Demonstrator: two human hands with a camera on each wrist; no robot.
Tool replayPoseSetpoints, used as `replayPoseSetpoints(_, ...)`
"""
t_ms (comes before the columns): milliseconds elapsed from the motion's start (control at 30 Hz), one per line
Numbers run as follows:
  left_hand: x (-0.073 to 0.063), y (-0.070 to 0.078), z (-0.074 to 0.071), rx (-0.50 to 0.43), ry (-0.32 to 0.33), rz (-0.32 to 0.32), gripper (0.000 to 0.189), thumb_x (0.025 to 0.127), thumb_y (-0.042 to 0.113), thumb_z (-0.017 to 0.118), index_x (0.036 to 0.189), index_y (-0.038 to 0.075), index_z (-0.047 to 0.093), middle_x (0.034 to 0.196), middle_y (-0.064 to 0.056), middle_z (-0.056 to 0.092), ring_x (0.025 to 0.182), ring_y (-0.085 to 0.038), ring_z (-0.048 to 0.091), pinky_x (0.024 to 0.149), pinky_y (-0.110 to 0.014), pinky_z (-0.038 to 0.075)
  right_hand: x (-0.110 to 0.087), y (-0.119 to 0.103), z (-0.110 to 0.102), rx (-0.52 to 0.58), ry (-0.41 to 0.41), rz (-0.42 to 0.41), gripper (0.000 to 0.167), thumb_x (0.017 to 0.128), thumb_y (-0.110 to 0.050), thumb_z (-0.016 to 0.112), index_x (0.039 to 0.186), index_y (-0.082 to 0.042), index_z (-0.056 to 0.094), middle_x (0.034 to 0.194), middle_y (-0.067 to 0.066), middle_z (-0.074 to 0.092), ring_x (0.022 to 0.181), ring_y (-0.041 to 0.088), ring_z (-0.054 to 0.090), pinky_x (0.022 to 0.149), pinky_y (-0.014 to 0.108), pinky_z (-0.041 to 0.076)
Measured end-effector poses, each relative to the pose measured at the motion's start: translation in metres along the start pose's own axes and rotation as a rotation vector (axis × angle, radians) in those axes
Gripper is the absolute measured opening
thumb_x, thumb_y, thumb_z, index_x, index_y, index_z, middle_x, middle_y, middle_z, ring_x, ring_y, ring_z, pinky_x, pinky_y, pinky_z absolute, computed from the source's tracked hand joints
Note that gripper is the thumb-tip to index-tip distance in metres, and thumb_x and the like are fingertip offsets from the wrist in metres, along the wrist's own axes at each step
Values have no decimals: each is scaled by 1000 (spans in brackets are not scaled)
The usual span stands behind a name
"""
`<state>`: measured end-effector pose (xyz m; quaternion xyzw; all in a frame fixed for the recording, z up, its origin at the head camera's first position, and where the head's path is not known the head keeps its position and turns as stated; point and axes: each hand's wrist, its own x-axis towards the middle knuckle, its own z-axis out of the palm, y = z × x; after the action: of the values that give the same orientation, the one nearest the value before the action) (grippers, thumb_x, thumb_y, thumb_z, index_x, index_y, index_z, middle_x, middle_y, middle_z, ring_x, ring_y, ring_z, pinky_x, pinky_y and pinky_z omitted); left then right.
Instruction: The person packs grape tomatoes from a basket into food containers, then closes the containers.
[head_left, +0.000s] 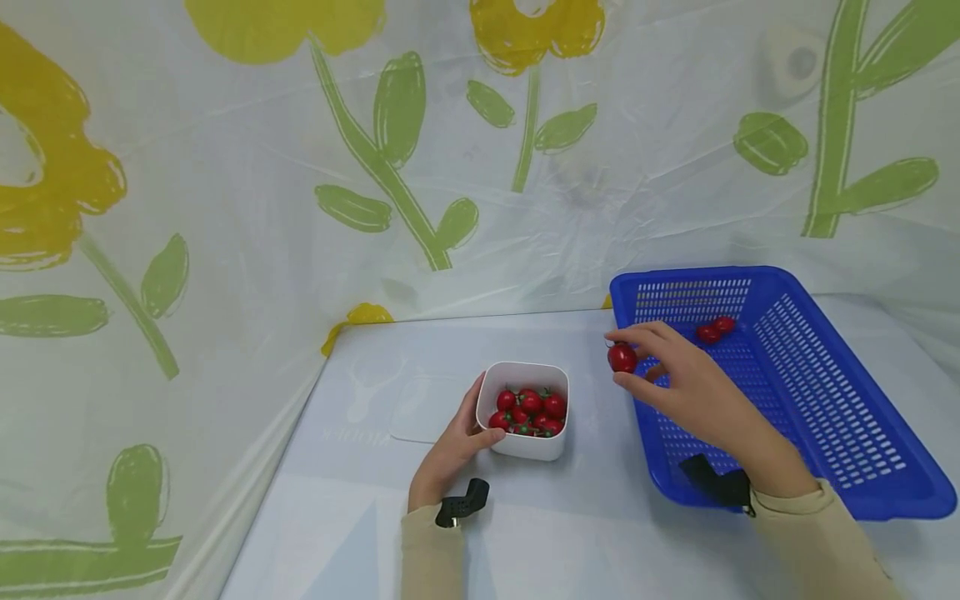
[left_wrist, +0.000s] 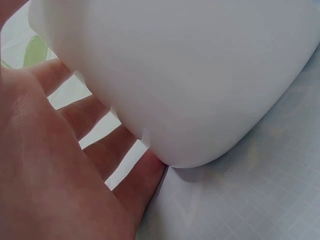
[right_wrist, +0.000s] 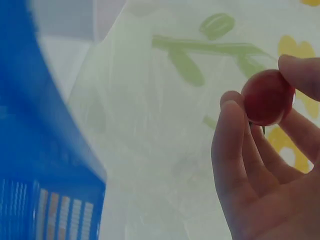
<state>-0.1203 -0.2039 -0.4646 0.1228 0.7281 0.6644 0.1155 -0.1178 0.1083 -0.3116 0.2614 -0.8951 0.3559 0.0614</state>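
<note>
My right hand pinches a red cherry tomato between thumb and fingertips, above the left rim of a blue basket. The right wrist view shows the same tomato, with a bit of dark stem under it. With its thumb over the near left corner and its fingers along the side, my left hand grips a small white square container. Several cherry tomatoes with green stems lie inside that container. In the left wrist view, the fingers press against the container's smooth wall.
Two more cherry tomatoes lie at the far end of the slotted basket. The white table ends at a hanging cloth printed with yellow flowers and green leaves. Between container and basket runs a strip of tabletop.
</note>
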Motion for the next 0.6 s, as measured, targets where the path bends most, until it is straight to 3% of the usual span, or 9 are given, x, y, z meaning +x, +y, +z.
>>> replayPoseSetpoints(333,0,0,0,-10,0,14,74,84,16,59,140,39,16,142,11,23,131,-14,19,102,-49,20,0,-16,30,105,138,41,39,82,-22,64,120,-14,55,119,2,46,97,15,49,70,25,50)
replayPoseSetpoints(600,-2,8,2,-29,-8,19,77,83,14,60,142,31,14,144,3,21,132,-21,16,101,-53,20,-2,-23,52,149,206,99,38,82,-21,65,118,-18,57,119,0,47,98,14,50,67,30,51)
